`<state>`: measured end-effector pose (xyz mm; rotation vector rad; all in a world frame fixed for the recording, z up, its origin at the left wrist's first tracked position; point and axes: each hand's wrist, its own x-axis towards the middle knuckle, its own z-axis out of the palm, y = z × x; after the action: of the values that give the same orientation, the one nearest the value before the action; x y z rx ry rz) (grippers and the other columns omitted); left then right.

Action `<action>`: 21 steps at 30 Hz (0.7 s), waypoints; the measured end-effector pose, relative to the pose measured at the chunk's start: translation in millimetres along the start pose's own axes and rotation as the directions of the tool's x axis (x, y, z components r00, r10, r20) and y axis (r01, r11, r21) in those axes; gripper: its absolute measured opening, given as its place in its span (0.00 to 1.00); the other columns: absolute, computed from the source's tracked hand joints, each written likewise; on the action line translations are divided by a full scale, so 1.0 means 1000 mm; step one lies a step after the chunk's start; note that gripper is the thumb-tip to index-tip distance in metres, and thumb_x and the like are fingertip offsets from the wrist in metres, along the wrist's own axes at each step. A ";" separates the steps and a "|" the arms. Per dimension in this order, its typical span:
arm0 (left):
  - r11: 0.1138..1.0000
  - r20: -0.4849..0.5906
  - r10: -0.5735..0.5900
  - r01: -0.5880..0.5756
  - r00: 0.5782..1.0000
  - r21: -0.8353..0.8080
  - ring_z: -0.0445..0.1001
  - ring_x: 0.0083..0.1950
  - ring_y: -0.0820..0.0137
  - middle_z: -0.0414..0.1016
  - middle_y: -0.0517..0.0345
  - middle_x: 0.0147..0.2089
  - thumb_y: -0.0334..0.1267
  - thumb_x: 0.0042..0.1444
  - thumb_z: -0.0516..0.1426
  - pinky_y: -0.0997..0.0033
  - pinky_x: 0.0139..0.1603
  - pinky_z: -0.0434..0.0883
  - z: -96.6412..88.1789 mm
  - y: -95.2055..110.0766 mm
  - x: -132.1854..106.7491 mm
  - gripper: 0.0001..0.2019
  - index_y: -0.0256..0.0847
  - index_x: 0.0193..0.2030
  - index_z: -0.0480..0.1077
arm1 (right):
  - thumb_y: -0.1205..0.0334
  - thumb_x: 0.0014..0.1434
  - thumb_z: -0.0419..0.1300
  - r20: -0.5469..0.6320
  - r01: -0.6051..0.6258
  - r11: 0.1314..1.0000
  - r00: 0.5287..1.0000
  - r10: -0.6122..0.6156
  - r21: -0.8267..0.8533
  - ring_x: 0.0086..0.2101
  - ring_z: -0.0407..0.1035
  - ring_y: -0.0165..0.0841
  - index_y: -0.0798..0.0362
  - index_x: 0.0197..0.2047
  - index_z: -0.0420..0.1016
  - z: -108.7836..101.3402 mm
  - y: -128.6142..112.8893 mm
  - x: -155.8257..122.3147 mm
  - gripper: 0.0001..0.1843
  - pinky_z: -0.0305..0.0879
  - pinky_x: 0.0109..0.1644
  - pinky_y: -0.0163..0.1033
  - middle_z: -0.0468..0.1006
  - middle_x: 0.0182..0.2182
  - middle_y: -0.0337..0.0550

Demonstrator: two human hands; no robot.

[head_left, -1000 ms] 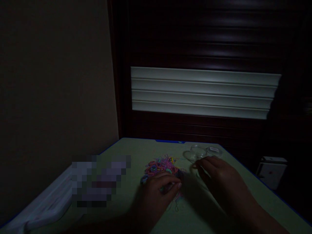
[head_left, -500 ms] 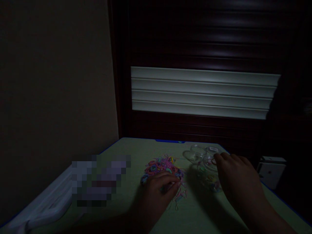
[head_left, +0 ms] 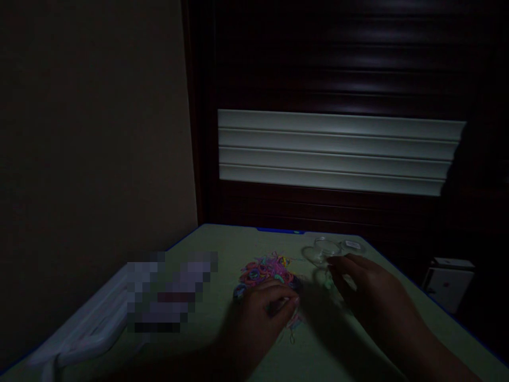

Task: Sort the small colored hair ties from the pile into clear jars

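Note:
A pile of small colourful elastic hair ties point(head_left: 264, 270), mostly pink, purple and orange, lies on the pale green table point(head_left: 191, 350). At the near edge of this pile, my left hand point(head_left: 258, 318) is closed, thumb and forefinger pinched together; what they hold is too dark to name. My right hand point(head_left: 377, 297) hovers over the clear round containers, fingers bent and tips close together around something I cannot make out. Beyond it stands a clear round container point(head_left: 326, 247). Other containers with coloured ties are largely hidden under the right hand.
A clear lid with a white label point(head_left: 353, 245) lies at the far right. On the left are a white lamp-like object point(head_left: 87, 331) and a pixelated patch point(head_left: 175, 292). A white box point(head_left: 451, 284) stands beyond the table's right edge. Wall and dark louvred door rise behind.
My right hand has moved left and its fingers have turned inward, covering more of the containers. My left hand stays by the pile. The view has shifted slightly.

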<state>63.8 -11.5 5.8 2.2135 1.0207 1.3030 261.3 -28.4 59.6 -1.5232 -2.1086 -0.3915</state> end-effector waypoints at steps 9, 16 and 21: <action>0.996 -0.031 -0.066 0.067 0.997 0.056 0.73 0.37 0.70 0.76 0.58 0.35 0.29 0.54 0.55 0.71 0.41 0.68 -0.010 -0.005 0.008 0.06 0.40 0.33 0.73 | 0.70 0.52 0.50 0.207 0.027 0.963 0.975 -0.085 0.267 0.27 0.69 0.31 0.51 0.29 0.72 0.016 -0.007 -0.001 0.11 0.59 0.30 0.34 0.76 0.27 0.41; 0.955 0.171 0.162 -0.197 0.972 0.219 0.70 0.39 0.69 0.75 0.57 0.35 0.29 0.56 0.53 0.67 0.47 0.65 -0.046 -0.015 0.005 0.07 0.40 0.34 0.72 | 0.69 0.54 0.50 0.231 0.015 0.966 0.970 -0.077 0.258 0.27 0.69 0.32 0.52 0.27 0.72 0.012 -0.012 0.001 0.11 0.59 0.30 0.35 0.75 0.27 0.42; 0.924 0.160 0.160 -0.205 0.974 0.324 0.69 0.40 0.69 0.73 0.56 0.36 0.28 0.56 0.51 0.69 0.42 0.66 -0.060 -0.025 -0.004 0.08 0.41 0.37 0.71 | 0.67 0.53 0.52 0.217 -0.014 0.968 0.975 -0.041 0.249 0.23 0.68 0.30 0.51 0.24 0.72 0.019 -0.018 -0.003 0.09 0.57 0.24 0.33 0.75 0.24 0.40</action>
<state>0.3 -0.1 17.6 2.6711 1.0763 1.1005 240.5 -26.9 43.3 -1.4599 -2.2378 0.0430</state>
